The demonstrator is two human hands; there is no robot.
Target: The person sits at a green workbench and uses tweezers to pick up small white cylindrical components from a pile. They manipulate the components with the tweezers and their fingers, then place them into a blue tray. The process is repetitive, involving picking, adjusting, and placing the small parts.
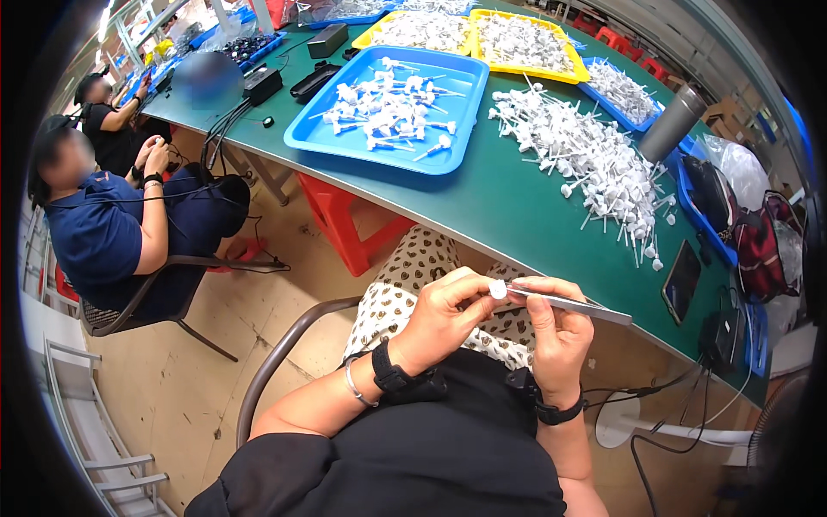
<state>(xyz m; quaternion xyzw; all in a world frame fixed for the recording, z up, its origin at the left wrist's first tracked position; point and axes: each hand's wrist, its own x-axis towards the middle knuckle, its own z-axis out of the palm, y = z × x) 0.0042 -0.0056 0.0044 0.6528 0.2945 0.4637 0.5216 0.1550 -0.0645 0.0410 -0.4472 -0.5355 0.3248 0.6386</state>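
While the left hand (444,310) pinches a small white piece (498,289), the right hand (560,332) holds a slim metal tool (603,311).
Left grip: thumb and fingertips pressed together on the piece, above the patterned trousers (392,302). Right grip: closed around the tool, narrow end beside the piece; contact cannot be confirmed. Heaped white parts (594,159) lie on the green tabletop (517,211).

Our left hand (441,312) hides part of the small white piece (498,289), and our right hand (560,336) partly covers the metal tool (605,312). Far left of them, a co-worker's face (76,157) is blurred; well ahead, the upper edge cuts off a blue tray (349,20).
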